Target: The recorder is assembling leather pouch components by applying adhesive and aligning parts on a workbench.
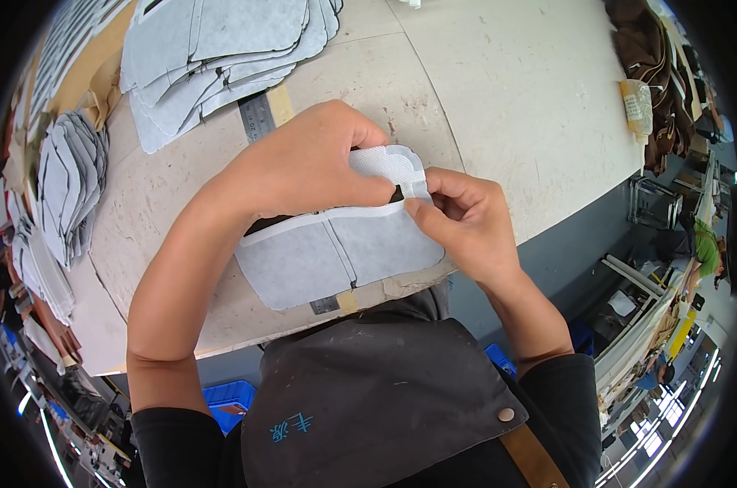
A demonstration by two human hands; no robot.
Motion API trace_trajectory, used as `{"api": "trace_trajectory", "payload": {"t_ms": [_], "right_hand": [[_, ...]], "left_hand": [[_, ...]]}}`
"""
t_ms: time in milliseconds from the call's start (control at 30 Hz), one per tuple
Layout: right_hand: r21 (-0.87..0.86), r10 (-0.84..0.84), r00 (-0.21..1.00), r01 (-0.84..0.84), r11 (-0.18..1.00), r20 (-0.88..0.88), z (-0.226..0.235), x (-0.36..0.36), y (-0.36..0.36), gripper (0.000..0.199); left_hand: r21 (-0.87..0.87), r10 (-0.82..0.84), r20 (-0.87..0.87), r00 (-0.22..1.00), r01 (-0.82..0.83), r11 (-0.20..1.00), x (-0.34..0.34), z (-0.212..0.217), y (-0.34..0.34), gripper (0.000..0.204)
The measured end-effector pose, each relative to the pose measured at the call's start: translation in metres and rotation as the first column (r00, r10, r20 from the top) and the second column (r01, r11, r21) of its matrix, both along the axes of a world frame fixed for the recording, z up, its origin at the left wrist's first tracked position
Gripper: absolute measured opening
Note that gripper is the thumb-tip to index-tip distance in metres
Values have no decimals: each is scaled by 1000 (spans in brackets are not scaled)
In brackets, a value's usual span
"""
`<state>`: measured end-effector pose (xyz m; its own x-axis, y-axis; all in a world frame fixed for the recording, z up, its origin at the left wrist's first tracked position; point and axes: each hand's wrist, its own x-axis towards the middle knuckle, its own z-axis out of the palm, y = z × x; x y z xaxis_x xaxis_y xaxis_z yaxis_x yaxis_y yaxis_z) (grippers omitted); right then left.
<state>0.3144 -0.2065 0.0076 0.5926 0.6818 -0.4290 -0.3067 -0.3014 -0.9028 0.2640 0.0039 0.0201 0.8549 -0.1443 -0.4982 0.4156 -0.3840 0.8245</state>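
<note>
A pale grey cut fabric piece (336,260) with a white strip along its top edge lies on the worktable (499,89) near the front edge. My left hand (303,167) presses down on its upper part, fingers curled over a white mesh-like tab (385,163). My right hand (466,220) pinches the white strip at the piece's upper right corner between thumb and forefinger. A dark layer shows under the fabric beside my left hand.
A pile of similar grey cut pieces (222,57) lies at the back left, over a metal ruler (259,114). More stacked pieces (67,179) sit at the left edge. Brown material (653,73) lies far right. A blue bin (226,403) stands below the table.
</note>
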Motion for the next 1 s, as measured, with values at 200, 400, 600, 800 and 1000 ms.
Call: {"api": "trace_trajectory", "payload": {"t_ms": [200, 400, 600, 800, 1000], "right_hand": [[-43, 64, 685, -48, 998, 725, -6, 25, 2, 17], [-48, 137, 640, -155, 987, 756, -14, 46, 18, 10], [-111, 215, 635, -199, 974, 742, -19, 54, 27, 5], [-115, 203, 685, -172, 978, 700, -19, 54, 27, 5], [-115, 198, 656, -168, 979, 728, -22, 54, 31, 6]], "left_hand": [[353, 12, 756, 654, -424, 834, -20, -18, -20, 25], [322, 18, 723, 690, -360, 876, -60, -35, -63, 28], [462, -55, 738, 673, -444, 768, -61, -51, -82, 35], [570, -168, 724, 669, -443, 692, -65, -54, -86, 44], [575, -167, 715, 679, -434, 694, -66, -54, -85, 49]]}}
